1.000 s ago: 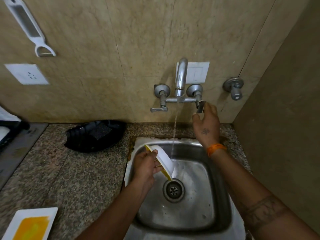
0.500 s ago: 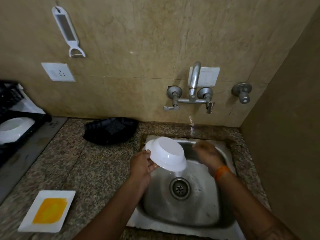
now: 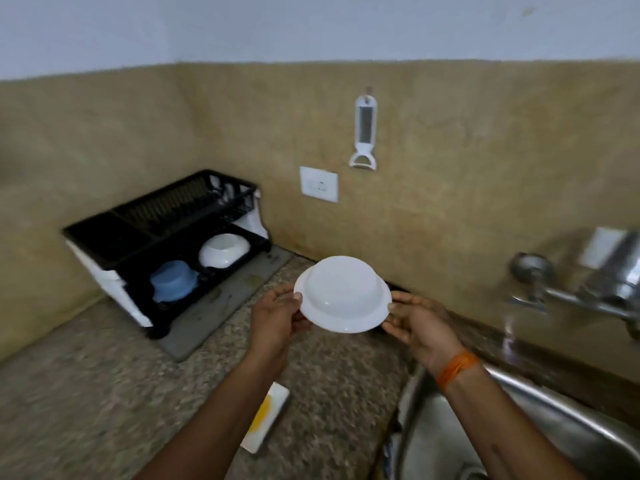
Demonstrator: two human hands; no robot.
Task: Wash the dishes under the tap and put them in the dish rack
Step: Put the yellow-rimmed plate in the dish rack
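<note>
both hands [image 3: 277,317] [image 3: 420,325] gripping the rinsed white bowl [image 3: 343,294] upside down, two bowls in the rack [image 3: 104,233] already, yellow-stained plate [image 3: 265,415] left.

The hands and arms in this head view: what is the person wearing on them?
Both forearms are bare, with no sleeves in view and no gloves. The right hand has an orange thread band tied round its wrist. The left hand wears nothing, and no rings show on either.
</note>
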